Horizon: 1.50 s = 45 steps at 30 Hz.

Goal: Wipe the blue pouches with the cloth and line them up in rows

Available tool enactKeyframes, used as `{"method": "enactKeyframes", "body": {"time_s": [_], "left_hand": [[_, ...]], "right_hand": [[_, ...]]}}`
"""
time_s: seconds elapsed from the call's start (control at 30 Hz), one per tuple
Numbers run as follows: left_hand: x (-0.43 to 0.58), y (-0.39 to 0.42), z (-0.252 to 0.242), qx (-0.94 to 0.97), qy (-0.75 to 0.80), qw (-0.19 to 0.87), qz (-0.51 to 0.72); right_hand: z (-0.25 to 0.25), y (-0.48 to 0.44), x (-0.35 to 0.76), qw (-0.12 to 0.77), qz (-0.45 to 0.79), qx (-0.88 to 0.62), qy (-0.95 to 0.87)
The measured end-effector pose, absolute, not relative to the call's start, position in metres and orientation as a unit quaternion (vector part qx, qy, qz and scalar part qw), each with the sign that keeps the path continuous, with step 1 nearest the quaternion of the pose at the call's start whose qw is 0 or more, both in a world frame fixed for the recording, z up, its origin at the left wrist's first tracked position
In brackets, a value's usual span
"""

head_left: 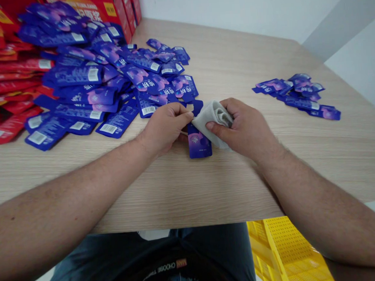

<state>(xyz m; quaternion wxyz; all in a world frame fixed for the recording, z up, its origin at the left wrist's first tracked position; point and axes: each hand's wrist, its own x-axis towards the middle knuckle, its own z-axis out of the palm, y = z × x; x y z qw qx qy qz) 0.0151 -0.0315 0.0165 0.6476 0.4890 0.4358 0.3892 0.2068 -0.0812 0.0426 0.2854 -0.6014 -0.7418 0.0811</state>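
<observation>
Near the front middle of the table, a small blue-purple pouch (199, 146) hangs between my two hands. My left hand (172, 126) pinches its left edge between thumb and fingers. A folded pale grey cloth (213, 119) is bunched in my right hand (242, 126), pressed against the pouch's upper right part and covering some of it. Just beyond my left hand lies the spread of a large heap of similar blue pouches (86, 77). A smaller group of blue pouches (299, 92) rests on the table to the right.
Red pouches (4, 91) are stacked at the far left, beside the blue heap. Red printed boxes (127, 12) stand behind them near the white wall (229, 9). Below the front edge of the wooden table (185, 196), a yellow plastic crate (288, 249) sits at the right.
</observation>
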Motion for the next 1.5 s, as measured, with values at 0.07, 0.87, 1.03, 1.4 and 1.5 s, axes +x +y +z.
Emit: {"method": "enactKeyframes", "body": {"time_s": [0.07, 0.87, 1.03, 1.4, 1.5], "left_hand": [[0.015, -0.032, 0.019, 0.479, 0.443, 0.654, 0.383], [0.018, -0.036, 0.024, 0.435, 0.428, 0.704, 0.364], [0.019, -0.036, 0.022, 0.435, 0.439, 0.691, 0.376], [0.020, -0.036, 0.020, 0.429, 0.441, 0.685, 0.389], [0.020, -0.035, 0.020, 0.434, 0.440, 0.687, 0.384]], "right_hand": [[0.043, -0.081, 0.208, 0.283, 0.082, -0.599, -0.745], [0.047, -0.088, 0.195, 0.260, 0.097, -0.567, -0.775], [0.048, -0.090, 0.191, 0.237, 0.109, -0.556, -0.789], [0.047, -0.090, 0.196, 0.219, 0.136, -0.512, -0.819], [0.047, -0.090, 0.195, 0.243, 0.110, -0.542, -0.797]]}}
